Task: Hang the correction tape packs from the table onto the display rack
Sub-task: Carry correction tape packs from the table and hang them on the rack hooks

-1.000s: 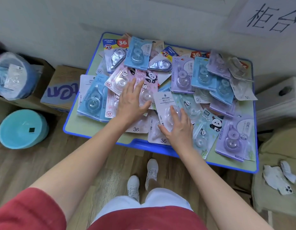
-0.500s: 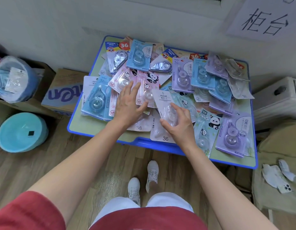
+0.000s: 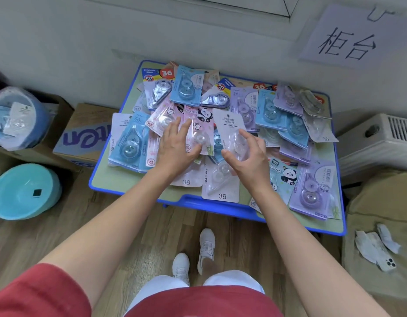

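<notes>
A low blue-rimmed table (image 3: 99, 179) is covered with several correction tape packs in blue, purple, pink and white. My right hand (image 3: 248, 156) grips a white pack (image 3: 228, 122) by its clear blister and holds it lifted and tilted above the pile. My left hand (image 3: 177, 145) lies flat with straight fingers on a pink panda pack (image 3: 198, 120) in the middle of the pile. Another white pack marked 36 (image 3: 220, 186) lies at the front edge. No display rack is in view.
A cardboard box (image 3: 83, 133) and a turquoise basin (image 3: 22, 191) stand left of the table. A white heater (image 3: 385, 140) is on the right, with a phone (image 3: 385, 261) on a beige cushion below it. My feet stand on the wood floor before the table.
My right hand has closed round the white pack and raised it off the pile. My left hand stayed pressed on the pink packs. The camera tilted up a little.
</notes>
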